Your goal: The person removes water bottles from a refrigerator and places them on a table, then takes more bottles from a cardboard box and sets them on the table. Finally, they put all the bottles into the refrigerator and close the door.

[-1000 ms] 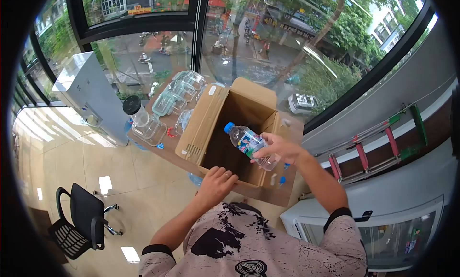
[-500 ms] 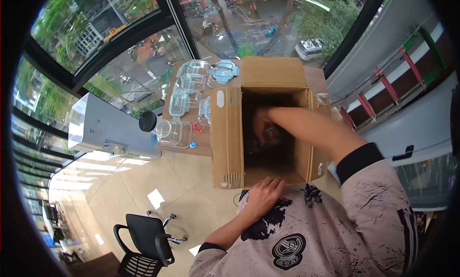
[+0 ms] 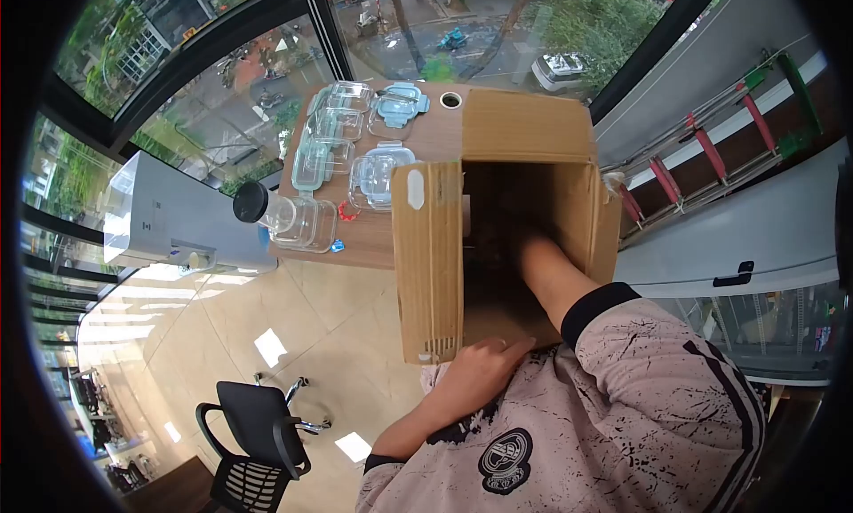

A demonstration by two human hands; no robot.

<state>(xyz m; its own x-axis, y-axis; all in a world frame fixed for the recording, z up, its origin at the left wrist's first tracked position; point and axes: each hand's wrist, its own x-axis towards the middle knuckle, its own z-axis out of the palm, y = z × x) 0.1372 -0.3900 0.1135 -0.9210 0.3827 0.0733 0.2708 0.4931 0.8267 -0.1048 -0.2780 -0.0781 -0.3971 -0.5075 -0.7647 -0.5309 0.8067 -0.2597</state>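
Observation:
An open cardboard box (image 3: 430,273) stands in front of me, its opening facing me and its inside dark. My left hand (image 3: 480,375) is at the near edge of the box, with its fingers bent over the rim. Deep inside the box is my right hand (image 3: 530,251); shadow hides its fingers and whatever they may touch. To the left of the box, glass containers (image 3: 336,127) with light-blue lids (image 3: 388,171) stand on the wooden table (image 3: 373,239). A glass jar with a black lid (image 3: 252,202) is beside a clear container (image 3: 311,224) at the table's left corner.
A red ring-shaped item (image 3: 347,211) and a small blue piece (image 3: 338,246) lie on the table. A black office chair (image 3: 258,424) stands on the tiled floor at lower left. A ladder (image 3: 702,153) leans at the right, and windows rise behind the table.
My right hand has gone deeper into the box, and the forearm has swung in toward me. The left hand stays at the near rim. The view has shifted slightly.

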